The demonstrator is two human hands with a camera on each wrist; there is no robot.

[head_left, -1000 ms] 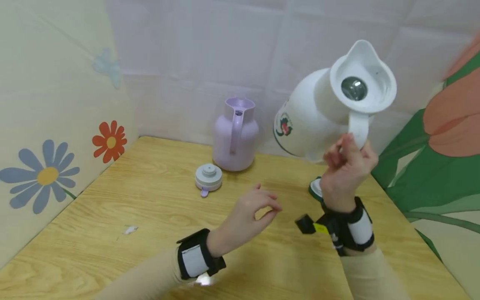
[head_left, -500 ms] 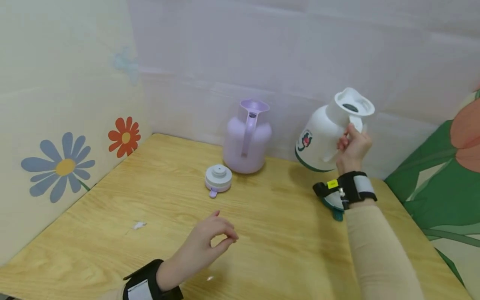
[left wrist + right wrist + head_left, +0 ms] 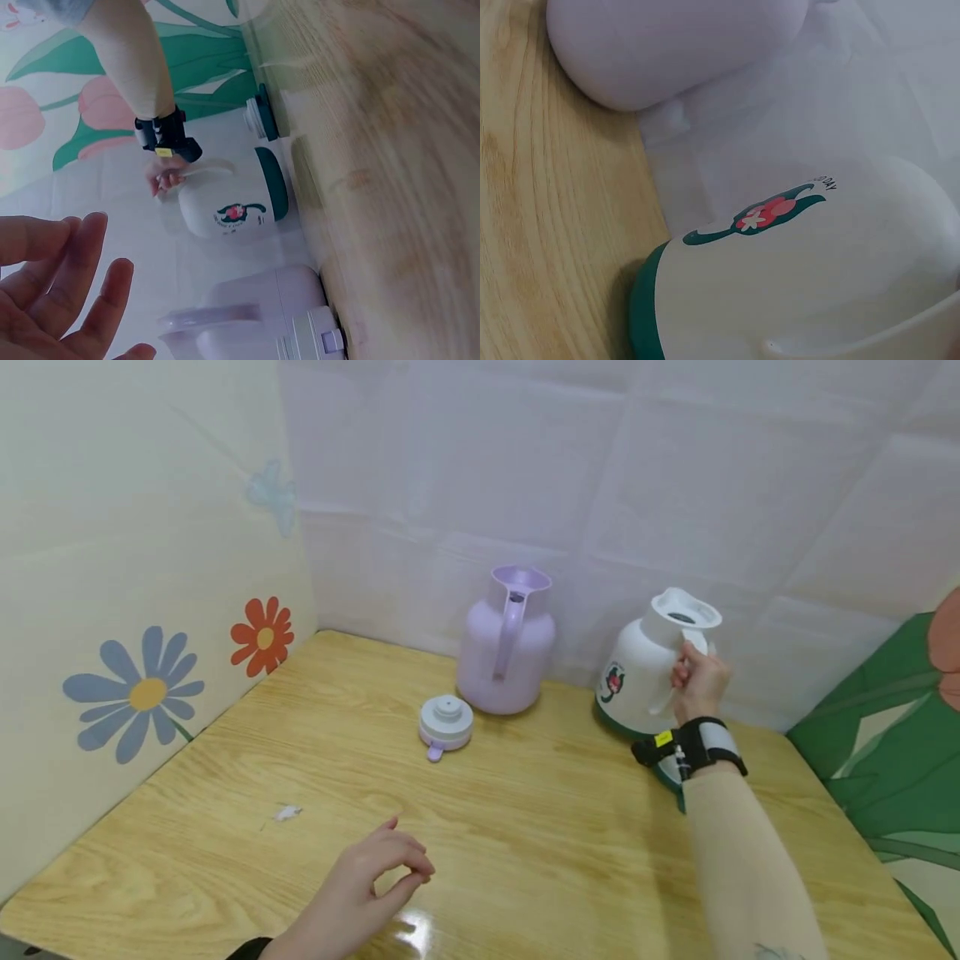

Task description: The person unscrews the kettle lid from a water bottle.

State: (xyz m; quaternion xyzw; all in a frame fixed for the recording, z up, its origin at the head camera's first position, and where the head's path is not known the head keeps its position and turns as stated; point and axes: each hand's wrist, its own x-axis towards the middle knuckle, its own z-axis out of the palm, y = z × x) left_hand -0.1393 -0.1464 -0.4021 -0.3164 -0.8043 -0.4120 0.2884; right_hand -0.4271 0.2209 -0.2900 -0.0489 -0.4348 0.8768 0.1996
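At the back right, my right hand [image 3: 701, 683] grips the handle of a white vacuum jug [image 3: 634, 667] with a green base and a flower print. The jug is nearly upright and its base is right at the tabletop; its mouth has no lid on. Partly hidden behind my right wrist lies a green-and-white lid [image 3: 262, 116], best seen in the left wrist view. My left hand [image 3: 358, 887] hovers over the front of the table, fingers loosely bent and holding nothing. In the right wrist view the white jug's printed side [image 3: 802, 262] fills the lower part.
A lilac vacuum jug [image 3: 483, 656], lidless, stands by the back wall left of the white one. In front of it sits its grey-and-lilac lid [image 3: 446, 723]. A small white scrap [image 3: 287, 812] lies on the wooden table [image 3: 225, 860]. Flower-printed cloths border the sides.
My right hand has lowered the white jug toward the table and brought it from strongly tilted to nearly upright. My left hand has drawn back toward the lower left. The view has also shifted.
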